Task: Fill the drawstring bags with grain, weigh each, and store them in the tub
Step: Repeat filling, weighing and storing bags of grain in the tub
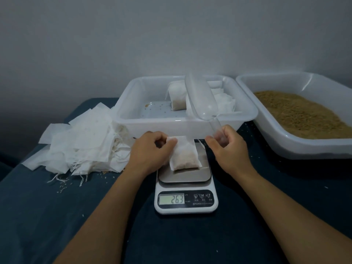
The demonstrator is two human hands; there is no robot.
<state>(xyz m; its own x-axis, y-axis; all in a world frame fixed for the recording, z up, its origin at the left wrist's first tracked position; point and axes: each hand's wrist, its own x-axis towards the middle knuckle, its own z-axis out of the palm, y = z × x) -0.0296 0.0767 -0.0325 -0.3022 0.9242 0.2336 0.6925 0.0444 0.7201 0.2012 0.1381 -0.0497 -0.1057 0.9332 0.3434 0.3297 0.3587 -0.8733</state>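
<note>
Dark blue cloth [47, 216] covers the table below a bare grey wall. Left hand [150, 151] fingers pinch the top of a small white grain-filled drawstring bag [184, 155] lying on a white digital kitchen scale [185, 189] reading 26.3. Right hand [228, 147] curls around the handle of a clear plastic scoop [202, 100] above the white plastic tub [152, 121] holding filled bags. Empty white bags [80, 143] lie left; a white tray of brown grain [297, 141] sits right.

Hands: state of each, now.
Left hand: fingers pinch the filled white drawstring bag on the scale's steel platform.
Right hand: fingers curled round the clear plastic scoop handle.
</note>
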